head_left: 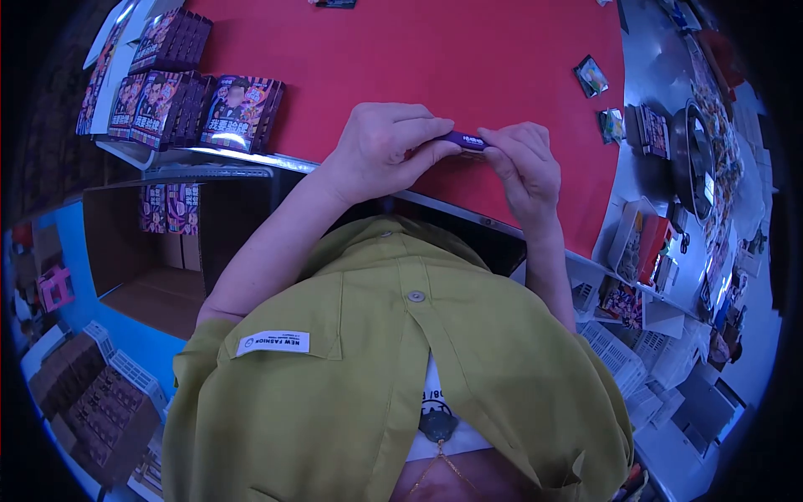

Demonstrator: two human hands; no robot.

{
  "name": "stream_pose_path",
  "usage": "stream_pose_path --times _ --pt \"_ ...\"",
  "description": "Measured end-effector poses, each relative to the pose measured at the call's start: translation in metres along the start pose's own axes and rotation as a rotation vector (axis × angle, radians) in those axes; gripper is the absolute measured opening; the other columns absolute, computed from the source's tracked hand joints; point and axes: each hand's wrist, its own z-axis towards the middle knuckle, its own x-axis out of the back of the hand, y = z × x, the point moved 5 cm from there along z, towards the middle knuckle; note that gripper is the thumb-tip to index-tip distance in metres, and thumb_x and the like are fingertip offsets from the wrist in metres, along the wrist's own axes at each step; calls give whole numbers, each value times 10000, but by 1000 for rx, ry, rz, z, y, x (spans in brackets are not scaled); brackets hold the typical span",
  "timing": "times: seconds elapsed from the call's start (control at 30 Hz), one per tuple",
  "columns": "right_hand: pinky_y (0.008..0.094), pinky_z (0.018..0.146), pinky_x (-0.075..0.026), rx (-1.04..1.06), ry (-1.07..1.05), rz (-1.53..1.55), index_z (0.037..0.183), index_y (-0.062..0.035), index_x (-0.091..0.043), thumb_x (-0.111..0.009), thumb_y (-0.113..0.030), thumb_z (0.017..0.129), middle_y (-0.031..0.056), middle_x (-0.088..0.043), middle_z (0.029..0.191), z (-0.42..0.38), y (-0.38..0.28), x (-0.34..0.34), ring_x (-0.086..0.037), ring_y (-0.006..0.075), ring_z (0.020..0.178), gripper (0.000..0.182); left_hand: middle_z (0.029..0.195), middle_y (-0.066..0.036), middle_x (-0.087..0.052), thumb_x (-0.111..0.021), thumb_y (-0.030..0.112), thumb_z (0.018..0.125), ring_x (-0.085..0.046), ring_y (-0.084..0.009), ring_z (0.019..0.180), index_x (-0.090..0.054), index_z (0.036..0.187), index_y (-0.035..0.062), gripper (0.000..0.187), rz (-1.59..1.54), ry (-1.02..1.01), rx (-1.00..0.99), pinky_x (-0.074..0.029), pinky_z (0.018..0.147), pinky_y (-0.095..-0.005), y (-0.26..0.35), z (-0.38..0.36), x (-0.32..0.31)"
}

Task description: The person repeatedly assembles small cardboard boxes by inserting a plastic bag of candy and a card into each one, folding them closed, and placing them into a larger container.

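Note:
A small dark purple card box [467, 140] with pale lettering along its narrow side is held edge-on above the red tabletop [401, 67]. My left hand [386, 149] pinches its left end between thumb and fingers. At the other end, my right hand [525, 167] grips it with the thumb and bent fingers. The fingers partly cover both ends, and the broad faces of the box cannot be made out from here.
Stacks of purple printed boxes [163, 105] stand at the table's left corner. Below them is an open cardboard carton [146, 293] with similar boxes inside. Small shiny packets [591, 77] lie near the right edge. Beyond it are a round metal bowl [693, 159] and a white bin [629, 238].

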Motion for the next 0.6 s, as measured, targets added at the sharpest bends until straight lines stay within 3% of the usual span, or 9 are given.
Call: stream_pose_path --times 0.17,0.6 --pt "308 779 -372 99 78 -123 1024 -61 -684 -661 -176 836 42 -661 853 -4 -3 0 -588 171 778 221 689 -67 -627 -744 143 743 -614 -194 578 -673 843 26 170 -50 5 47 -484 504 -282 -2 -1 -2" --pt "301 697 -419 -64 102 135 1006 -31 -688 -661 -153 838 61 -667 848 -7 7 -5 -588 194 781 208 661 -65 -615 -721 131 771 -605 -195 568 -668 815 25 126 -22 -24 35 -472 496 -282 1 4 -2"
